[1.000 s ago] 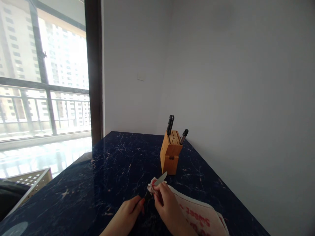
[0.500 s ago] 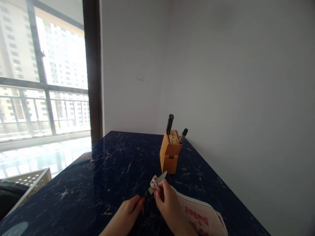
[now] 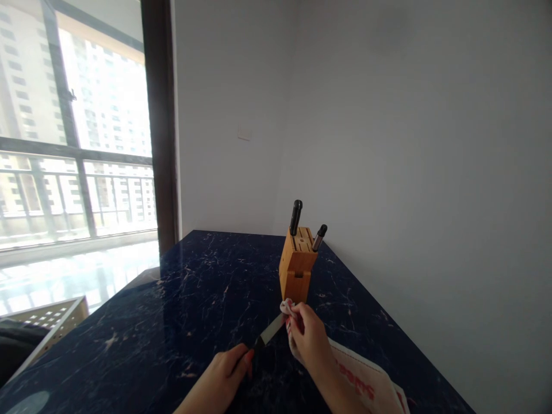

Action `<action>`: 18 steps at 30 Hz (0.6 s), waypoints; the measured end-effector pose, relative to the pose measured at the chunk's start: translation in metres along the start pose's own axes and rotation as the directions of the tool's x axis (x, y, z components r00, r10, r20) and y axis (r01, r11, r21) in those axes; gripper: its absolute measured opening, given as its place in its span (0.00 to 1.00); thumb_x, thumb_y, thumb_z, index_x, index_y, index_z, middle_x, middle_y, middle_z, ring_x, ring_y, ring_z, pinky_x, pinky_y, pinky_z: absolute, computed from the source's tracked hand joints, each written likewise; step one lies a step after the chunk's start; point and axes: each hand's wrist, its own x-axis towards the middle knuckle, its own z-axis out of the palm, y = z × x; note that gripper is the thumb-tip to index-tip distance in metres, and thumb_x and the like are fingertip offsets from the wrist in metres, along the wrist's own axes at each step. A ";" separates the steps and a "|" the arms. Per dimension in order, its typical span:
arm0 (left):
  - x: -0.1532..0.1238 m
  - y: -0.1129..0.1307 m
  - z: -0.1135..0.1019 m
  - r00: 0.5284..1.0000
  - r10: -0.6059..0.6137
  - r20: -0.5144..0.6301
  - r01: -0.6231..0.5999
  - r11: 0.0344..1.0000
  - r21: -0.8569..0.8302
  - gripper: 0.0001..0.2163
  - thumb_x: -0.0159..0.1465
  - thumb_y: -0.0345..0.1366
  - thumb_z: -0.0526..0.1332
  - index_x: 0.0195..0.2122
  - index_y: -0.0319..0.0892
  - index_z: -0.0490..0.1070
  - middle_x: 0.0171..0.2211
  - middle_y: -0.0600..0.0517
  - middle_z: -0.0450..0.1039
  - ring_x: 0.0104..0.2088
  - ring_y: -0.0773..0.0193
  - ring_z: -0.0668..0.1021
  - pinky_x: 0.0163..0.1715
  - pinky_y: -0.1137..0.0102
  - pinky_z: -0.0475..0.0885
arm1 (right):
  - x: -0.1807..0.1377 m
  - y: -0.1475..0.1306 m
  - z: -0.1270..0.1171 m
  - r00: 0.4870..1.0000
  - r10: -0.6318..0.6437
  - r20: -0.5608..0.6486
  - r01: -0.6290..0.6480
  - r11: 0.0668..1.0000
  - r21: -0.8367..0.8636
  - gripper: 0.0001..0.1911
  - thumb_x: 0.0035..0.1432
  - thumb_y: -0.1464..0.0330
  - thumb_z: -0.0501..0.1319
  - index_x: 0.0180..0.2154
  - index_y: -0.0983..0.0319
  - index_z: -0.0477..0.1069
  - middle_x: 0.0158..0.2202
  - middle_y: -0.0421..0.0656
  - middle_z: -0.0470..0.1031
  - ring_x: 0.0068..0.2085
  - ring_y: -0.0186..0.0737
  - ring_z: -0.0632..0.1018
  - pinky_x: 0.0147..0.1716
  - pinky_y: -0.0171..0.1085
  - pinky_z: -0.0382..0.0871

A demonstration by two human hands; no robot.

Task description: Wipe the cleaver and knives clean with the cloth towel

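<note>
Dark blue marbled countertop (image 3: 194,299) fills the lower half of the frame and runs back to a plain white wall (image 3: 409,144). Upper left holds a large window (image 3: 77,144) with a dark frame; high-rise blocks show outside. A pale slatted crate (image 3: 47,316) sits at the lower left edge, off the counter.

A wooden knife block (image 3: 295,270) stands upright at centre frame, near the wall, with two black handles (image 3: 295,214) sticking out of its top.

Left hand (image 3: 224,379), bottom centre: fingers curled closed round the dark handle of a knife (image 3: 269,332). The blade points up and to the right, raised off the counter.

Right hand (image 3: 308,339), just right of the blade: fingers bunched together, pinching a white cloth (image 3: 366,385) with red lettering around the blade's tip end. The rest of the cloth trails to the lower right along the counter.

The blade spans the gap between both hands, just below the knife block in the frame; contact with the block cannot be told.
</note>
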 end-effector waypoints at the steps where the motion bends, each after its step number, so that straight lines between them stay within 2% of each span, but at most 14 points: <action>1: 0.000 0.000 0.000 1.000 0.003 0.003 -0.003 1.000 0.004 0.20 0.64 0.44 0.43 0.26 0.41 0.68 0.22 0.55 0.68 0.24 0.69 0.69 0.28 0.77 0.61 | 0.001 0.003 -0.002 1.000 0.014 -0.023 -0.014 1.000 0.006 0.06 0.53 0.73 0.51 0.32 0.60 0.64 0.34 0.43 0.72 0.36 0.38 0.74 0.36 0.35 0.67; 3: 0.000 -0.002 0.002 1.000 0.004 -0.004 -0.004 1.000 0.014 0.19 0.64 0.44 0.43 0.26 0.41 0.68 0.22 0.55 0.68 0.25 0.68 0.70 0.28 0.77 0.61 | 0.000 0.002 -0.003 1.000 0.013 -0.028 -0.012 1.000 0.029 0.06 0.54 0.73 0.51 0.32 0.60 0.64 0.35 0.44 0.73 0.37 0.39 0.75 0.37 0.35 0.68; 8: 0.003 -0.009 0.006 1.000 -0.015 -0.011 0.016 0.999 0.028 0.20 0.64 0.44 0.43 0.25 0.41 0.68 0.21 0.55 0.67 0.23 0.69 0.69 0.26 0.77 0.60 | -0.007 -0.009 0.004 0.996 -0.062 0.057 0.058 0.996 0.064 0.07 0.53 0.74 0.51 0.34 0.59 0.64 0.38 0.44 0.72 0.41 0.39 0.74 0.40 0.36 0.66; 14: 0.000 -0.001 0.000 1.000 -0.006 0.028 0.006 1.000 -0.010 0.21 0.64 0.46 0.43 0.26 0.40 0.69 0.21 0.56 0.66 0.24 0.69 0.68 0.27 0.77 0.60 | 0.005 0.017 -0.005 0.998 0.056 -0.043 -0.054 0.998 0.037 0.08 0.55 0.71 0.50 0.37 0.61 0.65 0.34 0.44 0.73 0.35 0.39 0.75 0.36 0.36 0.68; 18: 0.006 -0.016 0.008 0.999 -0.050 -0.018 0.048 0.996 -0.075 0.23 0.62 0.51 0.42 0.25 0.41 0.67 0.17 0.58 0.60 0.20 0.70 0.63 0.22 0.77 0.59 | 0.009 0.025 -0.013 0.985 0.110 -0.136 -0.106 0.994 0.032 0.08 0.54 0.69 0.52 0.37 0.61 0.64 0.32 0.44 0.73 0.33 0.40 0.75 0.32 0.36 0.69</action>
